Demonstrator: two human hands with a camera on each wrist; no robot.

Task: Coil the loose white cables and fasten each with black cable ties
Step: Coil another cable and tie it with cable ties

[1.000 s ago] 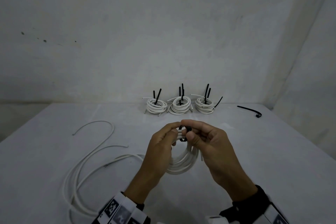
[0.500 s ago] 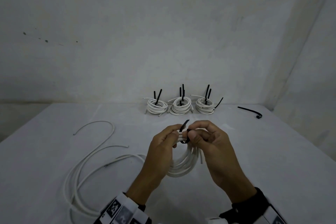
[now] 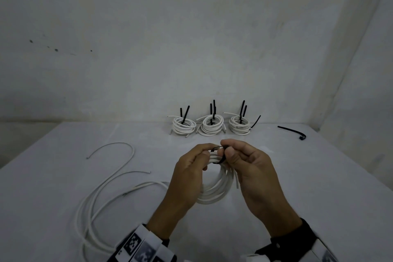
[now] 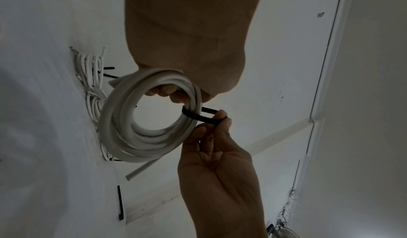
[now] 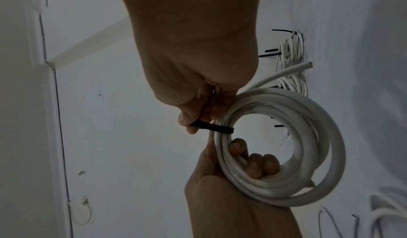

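I hold a coil of white cable [image 3: 214, 194] upright above the table [image 3: 319, 187]. My left hand [image 3: 204, 153] grips the coil's upper left side, with its fingers [image 5: 253, 165] curled through the middle of the ring. A black cable tie [image 3: 220, 159] is looped around the strands at the top of the coil. My right hand [image 3: 227, 151] pinches that tie between thumb and forefinger, just right of the coil. The left wrist view shows the black cable tie [image 4: 198, 117] as an open loop running from the coil [image 4: 123, 137] to the right fingertips [image 4: 222, 116].
Three tied coils [image 3: 210, 126] with black tie tails sticking up stand in a row at the back by the wall. A spare black tie [image 3: 291, 132] lies at the back right. Loose white cables [image 3: 95, 198] sprawl over the left of the table.
The tie's free end stuck up between my hands half a second ago. It now lies low across the coil's top between my fingertips. Both hands stayed nearly in place.
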